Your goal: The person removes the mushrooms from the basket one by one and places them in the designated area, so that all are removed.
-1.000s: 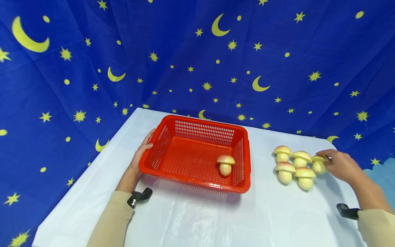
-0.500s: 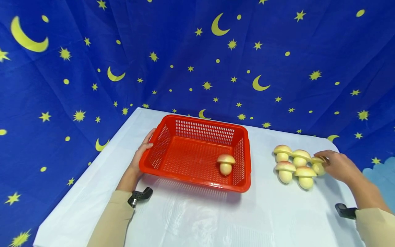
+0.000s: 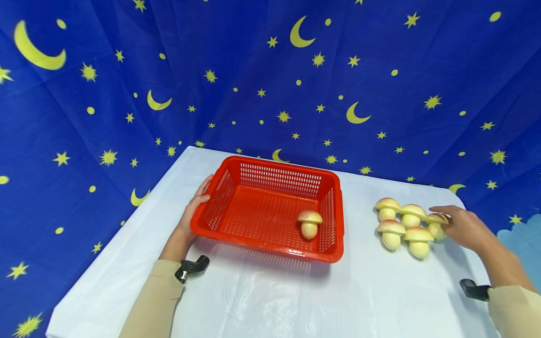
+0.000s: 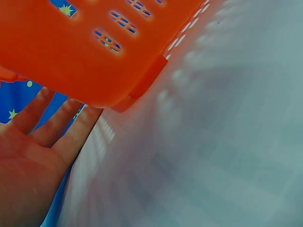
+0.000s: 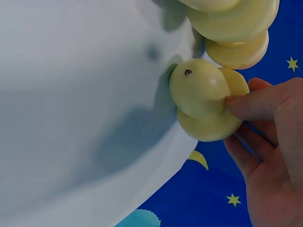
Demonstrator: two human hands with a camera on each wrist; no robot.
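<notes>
A red perforated plastic basket [image 3: 266,206] stands on the white-covered table, with one toy mushroom [image 3: 309,224] inside near its right wall. At the basket's left end, my left hand [image 3: 192,211] touches the outside and rim; in the left wrist view its fingers [image 4: 57,120] look fairly straight against the wall. My right hand [image 3: 467,227] pinches the cap of the rightmost mushroom [image 5: 201,92] between thumb and fingers, its stem facing the wrist camera. Several more toy mushrooms [image 3: 390,234], pale yellow with pinkish-brown caps, cluster just left of that hand.
A white cloth covers the table [image 3: 270,300]. Behind it hangs a blue curtain [image 3: 236,61] with yellow moons and stars. The table's far right corner lies close to my right hand. A light blue shape [image 3: 524,244] shows beyond the right edge.
My right hand and the mushroom it pinches have shifted very slightly left, toward the cluster. The left hand and the basket hold their places.
</notes>
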